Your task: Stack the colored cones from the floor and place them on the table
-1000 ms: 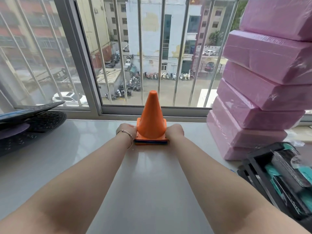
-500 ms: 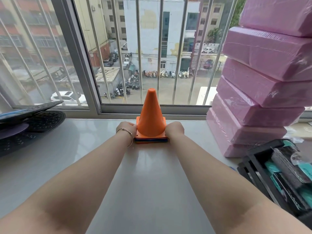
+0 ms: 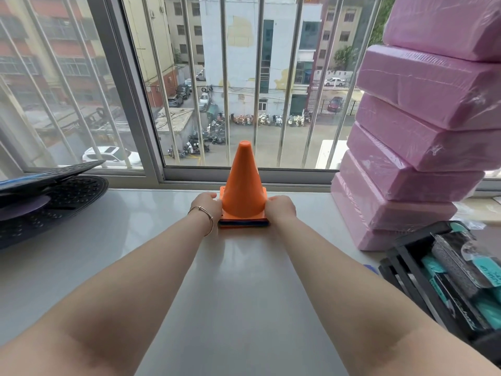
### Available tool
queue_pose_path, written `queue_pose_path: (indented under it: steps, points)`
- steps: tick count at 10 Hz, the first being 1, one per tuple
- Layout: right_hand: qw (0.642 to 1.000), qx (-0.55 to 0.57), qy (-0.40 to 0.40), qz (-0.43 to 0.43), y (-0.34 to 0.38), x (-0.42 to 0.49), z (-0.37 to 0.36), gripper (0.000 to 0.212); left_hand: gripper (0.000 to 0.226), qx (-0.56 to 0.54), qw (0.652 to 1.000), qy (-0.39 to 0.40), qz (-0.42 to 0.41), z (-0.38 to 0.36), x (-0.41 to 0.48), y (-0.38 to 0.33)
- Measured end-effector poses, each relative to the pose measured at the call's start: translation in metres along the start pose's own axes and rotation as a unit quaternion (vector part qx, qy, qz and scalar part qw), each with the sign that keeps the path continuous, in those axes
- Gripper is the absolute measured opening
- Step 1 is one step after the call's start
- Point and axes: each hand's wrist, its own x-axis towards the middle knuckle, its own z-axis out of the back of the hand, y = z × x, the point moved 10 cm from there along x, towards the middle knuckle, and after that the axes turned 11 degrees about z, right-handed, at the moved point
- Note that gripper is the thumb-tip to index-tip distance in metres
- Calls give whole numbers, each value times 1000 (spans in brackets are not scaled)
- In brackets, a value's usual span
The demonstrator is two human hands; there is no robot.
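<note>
A stack of cones (image 3: 244, 185), orange on top with dark blue base edges showing underneath, stands upright on the pale grey table (image 3: 244, 294) close to the window. My left hand (image 3: 207, 204) grips the left side of the stack's base, a thin bracelet on its wrist. My right hand (image 3: 280, 207) grips the right side of the base. Both arms stretch straight forward across the table. The lower cones are hidden inside the orange one.
A tall pile of pink wrapped blocks (image 3: 423, 147) stands to the right of the cones. A black crate (image 3: 444, 278) with teal packages sits at the near right. Dark perforated mats (image 3: 51, 196) lie at the left. A barred window (image 3: 244, 77) runs behind the table.
The cone stack and both hands stay in place on the table; only the camera view has shifted slightly.
</note>
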Motion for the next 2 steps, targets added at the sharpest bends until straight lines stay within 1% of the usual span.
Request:
queue_pose_path:
  steps: [1,2]
  points:
    - [999,16,0,28,8,-14,2,18,52,73,997,-26,-28,5,-13,-4]
    - [997,-39,-34,55,11,-24,11,47,59,176,979,-64,-85,9,-30,-12]
